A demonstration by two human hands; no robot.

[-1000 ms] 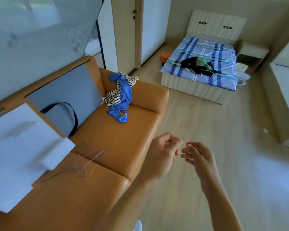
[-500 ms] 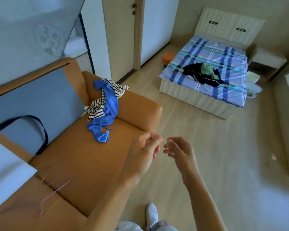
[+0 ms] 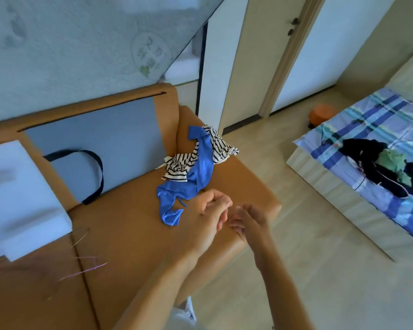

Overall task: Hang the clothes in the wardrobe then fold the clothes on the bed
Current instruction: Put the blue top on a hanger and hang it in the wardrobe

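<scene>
Hands close together at frame centre, over the front edge of the orange sofa (image 3: pixel 129 222): left hand (image 3: pixel 210 210) and right hand (image 3: pixel 250 221), fingers loosely curled, gripping nothing. Blue garment (image 3: pixel 196 179) lies on the seat just at 11 o'clock of the left hand, draped across a striped garment (image 3: pixel 215 144) by the armrest. Bed (image 3: pixel 391 110) at 3 o'clock carries a dark clothes pile (image 3: pixel 365 151) with a green piece (image 3: pixel 391 160) on it.

Bed (image 3: pixel 379 110) cut by right edge; striped garment (image 3: pixel 221 148) partly under blue garment (image 3: pixel 203 167); dark pile (image 3: pixel 367 158) too tangled to separate; thin wires (image 3: pixel 81 272) on sofa (image 3: pixel 134 234) blurred; left hand (image 3: pixel 210 215) and right hand (image 3: pixel 250 222) palms hidden, grip unreadable.
</scene>
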